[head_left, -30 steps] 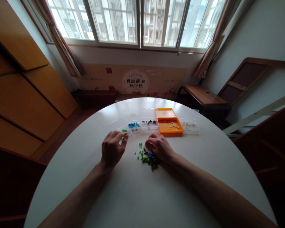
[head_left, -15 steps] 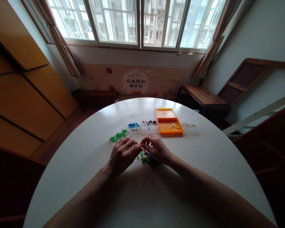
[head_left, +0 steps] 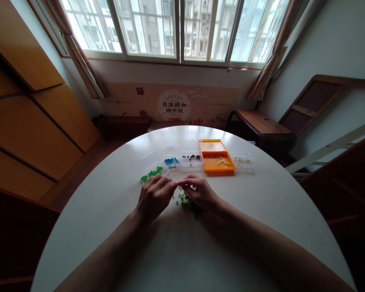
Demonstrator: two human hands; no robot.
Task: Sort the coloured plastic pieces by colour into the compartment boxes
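A loose heap of small coloured pieces point(head_left: 187, 200), mostly green with some blue and dark ones, lies on the round white table point(head_left: 261, 202). My left hand point(head_left: 154, 196) and my right hand point(head_left: 200, 192) meet just above the heap, fingertips pinched together and almost touching each other. Whatever the fingertips hold is too small to make out. Just beyond my left hand stands a clear box of green pieces point(head_left: 151, 173).
Past the hands runs a row of small boxes: a clear one with blue pieces point(head_left: 171, 161), a clear one with dark pieces point(head_left: 192, 157), an orange one point(head_left: 218, 163) with pale pieces, a clear one with yellow pieces point(head_left: 243, 161). A wooden bench point(head_left: 261, 125) stands beyond the table's far right edge.
My left hand has drawn back from the green box and come right to the heap. My right hand has lifted off the heap and pinched its fingers, meeting the left.
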